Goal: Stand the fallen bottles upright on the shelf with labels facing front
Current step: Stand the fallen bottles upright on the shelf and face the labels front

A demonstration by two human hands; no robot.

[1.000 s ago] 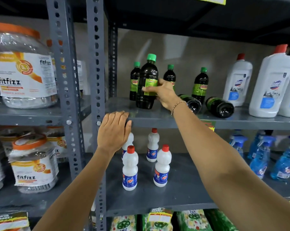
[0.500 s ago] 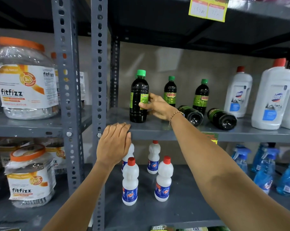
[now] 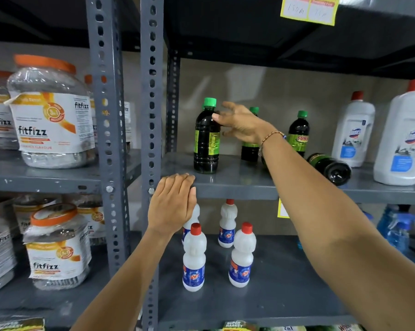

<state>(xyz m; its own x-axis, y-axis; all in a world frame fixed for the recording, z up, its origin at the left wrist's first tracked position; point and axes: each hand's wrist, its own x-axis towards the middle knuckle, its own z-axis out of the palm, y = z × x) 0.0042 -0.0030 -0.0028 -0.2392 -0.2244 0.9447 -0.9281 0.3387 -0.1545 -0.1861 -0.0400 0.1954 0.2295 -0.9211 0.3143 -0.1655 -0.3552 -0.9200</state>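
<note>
A dark bottle with a green cap (image 3: 206, 142) stands upright near the front left of the grey shelf (image 3: 237, 185), its green label turned to the side. My right hand (image 3: 239, 125) is beside its shoulder with fingers spread, fingertips just touching it. My left hand (image 3: 173, 204) lies flat on the shelf's front edge, holding nothing. Two more dark bottles stand upright further back: one (image 3: 249, 151) partly hidden by my right hand, one (image 3: 298, 134) with its label facing front. A fallen dark bottle (image 3: 330, 167) lies on its side, base towards me. My forearm hides the space next to it.
Large white bottles with red caps (image 3: 353, 132) stand on the right of the same shelf. Small white bottles (image 3: 194, 259) and blue spray bottles (image 3: 397, 232) fill the shelf below. Fitfizz jars (image 3: 51, 115) sit on the left rack, past the steel uprights (image 3: 151, 91).
My right hand has set the bottle down upright at the front left and opened its grip, fingers now spread. My left hand stays on the shelf edge.
</note>
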